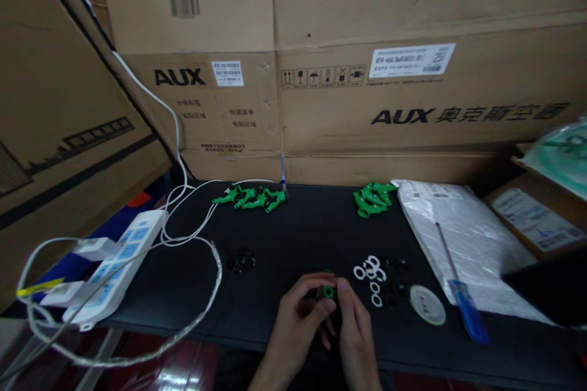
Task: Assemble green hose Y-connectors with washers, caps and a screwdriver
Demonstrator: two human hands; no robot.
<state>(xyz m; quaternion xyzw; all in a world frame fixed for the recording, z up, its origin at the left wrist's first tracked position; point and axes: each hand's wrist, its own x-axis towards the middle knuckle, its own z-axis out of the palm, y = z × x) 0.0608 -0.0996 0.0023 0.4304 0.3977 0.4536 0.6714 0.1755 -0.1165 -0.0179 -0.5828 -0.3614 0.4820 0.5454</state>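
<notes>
Head view: we look down on a black tabletop (284, 238) walled in by big AUX cardboard boxes (413, 73).
Left hand: our left hand (293, 324) comes up from the near edge, fingers curled, thumb and fingertips pinched onto a small green ring (328, 291).
Right hand: our right hand (355, 330) sits just beside it, touching it, fingertips closed on the same green ring from the other side.
Grip: both hands are clamped together on that one piece; a dark part seems to sit under the ring, but we cannot tell what it is.
Where the ring is: held just above the table's near edge, at the centre, between the two sets of fingertips.
Just to the right: a scatter of white washers (370, 275) mixed with small black rings (397, 284), near our right hand.
Further right: a round grey-white disc (427, 305), then a blue-handled screwdriver (463, 305) lying partly on a white plastic bag (463, 238).
Far edge: two heaps of green plastic fittings, one left of centre (252, 197) and one to the right (372, 198), well apart from the hands.
Left of the hands: a small black clump of parts (241, 261).
Far left: a white power strip (123, 256) with looping white cables (183, 195).
</notes>
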